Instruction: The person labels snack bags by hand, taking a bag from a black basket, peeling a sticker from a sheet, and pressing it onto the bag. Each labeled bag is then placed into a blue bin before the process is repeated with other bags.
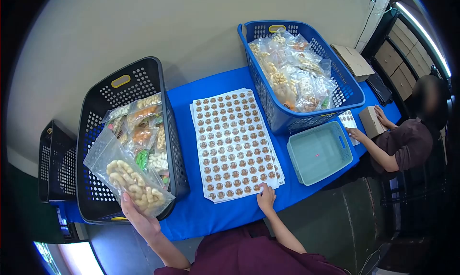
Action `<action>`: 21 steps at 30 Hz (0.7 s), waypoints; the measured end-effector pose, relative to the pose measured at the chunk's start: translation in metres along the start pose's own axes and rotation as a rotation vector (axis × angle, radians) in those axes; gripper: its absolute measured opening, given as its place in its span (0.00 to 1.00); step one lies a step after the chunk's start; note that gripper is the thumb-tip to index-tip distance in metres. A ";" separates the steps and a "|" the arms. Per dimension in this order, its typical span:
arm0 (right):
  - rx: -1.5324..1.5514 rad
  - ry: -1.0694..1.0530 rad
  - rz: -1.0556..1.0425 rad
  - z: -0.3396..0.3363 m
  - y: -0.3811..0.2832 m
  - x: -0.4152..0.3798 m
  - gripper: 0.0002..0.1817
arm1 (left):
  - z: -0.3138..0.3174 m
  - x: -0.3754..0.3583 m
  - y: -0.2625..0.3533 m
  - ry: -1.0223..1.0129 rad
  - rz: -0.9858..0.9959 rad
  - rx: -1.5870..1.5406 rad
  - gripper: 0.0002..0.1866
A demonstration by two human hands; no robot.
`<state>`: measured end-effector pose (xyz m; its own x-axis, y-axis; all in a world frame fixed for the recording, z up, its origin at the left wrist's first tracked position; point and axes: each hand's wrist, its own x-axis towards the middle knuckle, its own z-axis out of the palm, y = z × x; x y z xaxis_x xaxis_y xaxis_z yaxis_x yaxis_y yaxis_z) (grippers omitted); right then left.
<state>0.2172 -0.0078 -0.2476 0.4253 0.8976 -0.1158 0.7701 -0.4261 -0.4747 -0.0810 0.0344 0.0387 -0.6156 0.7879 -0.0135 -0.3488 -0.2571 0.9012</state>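
My left hand point(139, 217) grips the lower part of a clear plastic bag point(132, 179) of pale curved snacks, held over the front of a black basket point(175, 145). Inside that basket lie more filled bags point(141, 136) with white, orange and green contents. A stack of white sheets with rows of round brown stickers point(232, 145) lies on the blue cloth between the baskets. At the sheets' lower right edge is my right hand point(266, 197), its fingertips together on the paper; whether they pinch a sticker is too small to tell.
A blue basket point(354, 90) full of bagged snacks stands behind a pale green tray point(318, 153). Another black basket point(60, 165) is at far left. On the right, a co-worker point(407, 141) has hands at a cardboard box point(371, 122) and a sticker sheet point(349, 119).
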 end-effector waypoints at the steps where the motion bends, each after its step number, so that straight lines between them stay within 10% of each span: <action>1: 0.076 -0.020 0.032 -0.001 -0.002 0.004 0.14 | 0.001 0.000 0.000 -0.009 0.012 0.011 0.22; 13: 0.276 -0.070 -0.020 0.001 0.003 0.017 0.04 | 0.005 -0.005 0.001 -0.041 0.080 0.096 0.22; 21: 1.281 -0.639 0.352 -0.080 -0.014 0.021 0.16 | 0.010 -0.006 0.000 -0.092 0.065 0.118 0.23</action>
<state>0.2537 0.0074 -0.1733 -0.0423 0.8123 -0.5817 -0.4076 -0.5456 -0.7323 -0.0701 0.0348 0.0435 -0.5649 0.8211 0.0813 -0.2214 -0.2458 0.9437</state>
